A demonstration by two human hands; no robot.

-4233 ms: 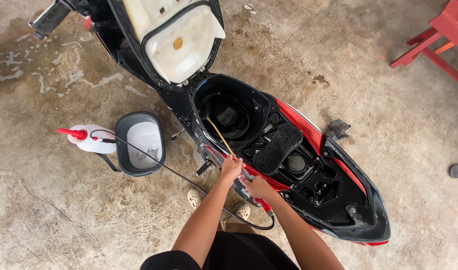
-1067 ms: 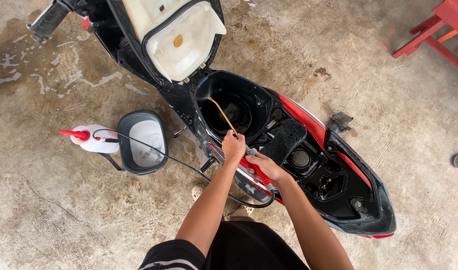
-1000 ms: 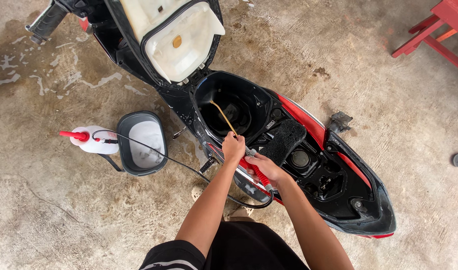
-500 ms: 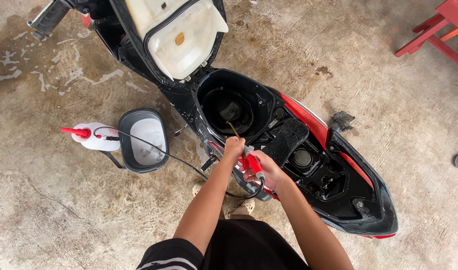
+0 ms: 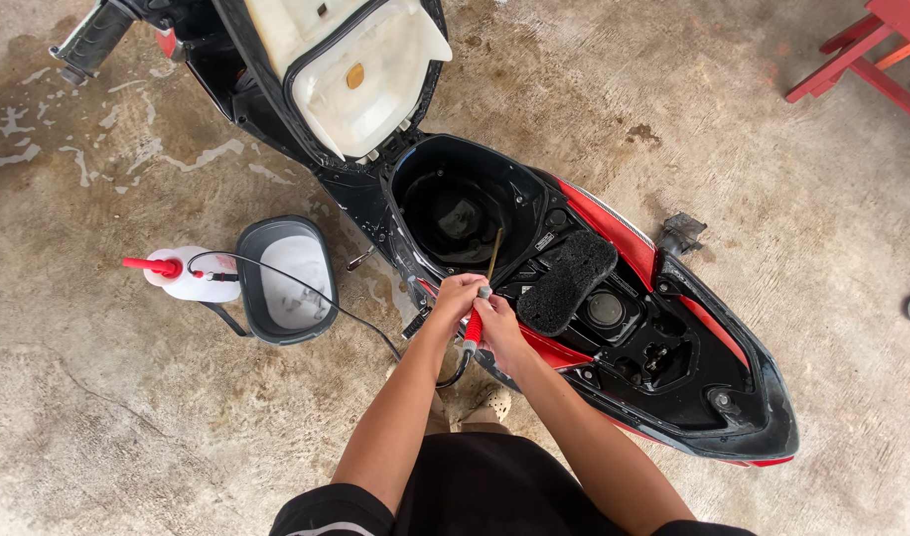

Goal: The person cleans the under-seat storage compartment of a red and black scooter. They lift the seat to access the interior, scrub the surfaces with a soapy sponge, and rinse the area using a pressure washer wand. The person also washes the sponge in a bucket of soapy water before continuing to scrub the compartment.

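The white pump-sprayer bottle with a red handle (image 5: 182, 277) is standing on the wet concrete floor (image 5: 127, 427), its black hose (image 5: 326, 303) running rightward. The left hand (image 5: 455, 298) and right hand (image 5: 499, 333) are both clenching the slim red-gripped brass spray wand (image 5: 483, 293). The wand is pointing up and away into the black under-seat compartment of the red scooter (image 5: 460, 203); steadying its grip would probably aim it best.

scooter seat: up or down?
Up. The seat is flipped forward with its pale underside showing, and the black storage bin beneath lies exposed.
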